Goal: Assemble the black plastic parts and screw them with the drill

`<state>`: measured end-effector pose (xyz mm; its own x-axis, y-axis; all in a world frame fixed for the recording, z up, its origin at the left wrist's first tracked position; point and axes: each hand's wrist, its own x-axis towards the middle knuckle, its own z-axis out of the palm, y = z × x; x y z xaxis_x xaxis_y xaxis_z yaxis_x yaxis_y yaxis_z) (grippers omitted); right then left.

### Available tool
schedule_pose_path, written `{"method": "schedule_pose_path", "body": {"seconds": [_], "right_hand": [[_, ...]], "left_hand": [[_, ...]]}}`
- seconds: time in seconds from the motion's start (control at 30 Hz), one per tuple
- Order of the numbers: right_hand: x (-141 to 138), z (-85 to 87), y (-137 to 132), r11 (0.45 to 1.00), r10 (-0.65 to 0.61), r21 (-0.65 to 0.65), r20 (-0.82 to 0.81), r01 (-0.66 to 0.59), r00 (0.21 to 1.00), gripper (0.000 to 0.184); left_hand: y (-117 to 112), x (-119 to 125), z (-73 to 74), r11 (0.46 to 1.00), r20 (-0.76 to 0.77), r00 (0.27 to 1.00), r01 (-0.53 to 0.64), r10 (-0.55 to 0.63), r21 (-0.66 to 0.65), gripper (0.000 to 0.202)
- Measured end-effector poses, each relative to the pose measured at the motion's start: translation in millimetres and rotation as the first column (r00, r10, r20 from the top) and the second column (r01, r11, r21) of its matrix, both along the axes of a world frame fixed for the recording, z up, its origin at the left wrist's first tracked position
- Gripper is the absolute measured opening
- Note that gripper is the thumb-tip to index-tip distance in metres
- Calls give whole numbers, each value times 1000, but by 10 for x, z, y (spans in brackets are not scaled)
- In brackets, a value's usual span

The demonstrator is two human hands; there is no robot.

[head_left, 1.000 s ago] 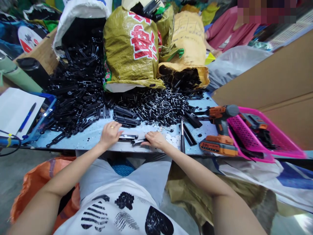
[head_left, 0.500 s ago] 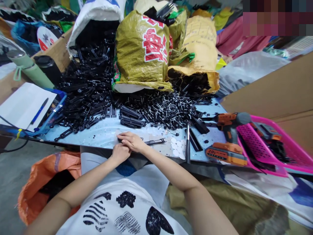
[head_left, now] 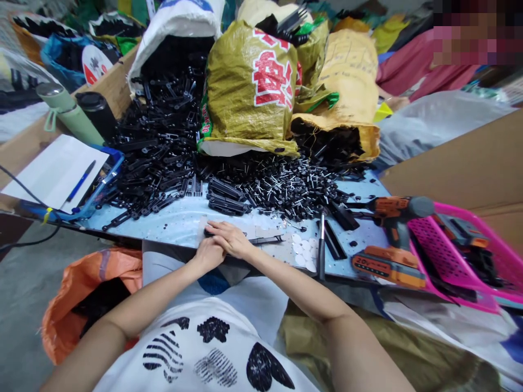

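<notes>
At the front edge of the pale blue table, my right hand lies across my left hand. The right fingers press together on the left end of a flat black plastic part, which sticks out to the right along the table. The right hand hides the left hand's fingers, which sit at that same end. Stacked black strips lie just behind the hands. White round pads lie to the right of the part.
Behind is a large heap of black plastic pieces spilling from sacks, one of them yellow. An orange cordless drill and pink basket are right. Paper with a blue pen and bottles are left. Another person's pink sleeve is far right.
My right hand moved left from beside the part and now covers my left hand at the part's left end. My view shifted left, so the table's things sit further right.
</notes>
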<state>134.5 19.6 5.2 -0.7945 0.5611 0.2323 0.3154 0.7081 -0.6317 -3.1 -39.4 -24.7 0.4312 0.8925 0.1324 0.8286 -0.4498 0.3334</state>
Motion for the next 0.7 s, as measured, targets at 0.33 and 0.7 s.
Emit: {"method": "schedule_pose_path", "body": {"seconds": [0.33, 0.7], "right_hand": [[1300, -365, -120, 827, -393, 536, 338, 168, 855, 59], [1330, -401, 430, 842, -122, 517, 464, -157, 877, 65]], "left_hand": [[405, 164, 78, 973, -147, 984, 129, -102, 191, 38], [468, 26, 156, 910, -170, 912, 395, -373, 124, 22]]}}
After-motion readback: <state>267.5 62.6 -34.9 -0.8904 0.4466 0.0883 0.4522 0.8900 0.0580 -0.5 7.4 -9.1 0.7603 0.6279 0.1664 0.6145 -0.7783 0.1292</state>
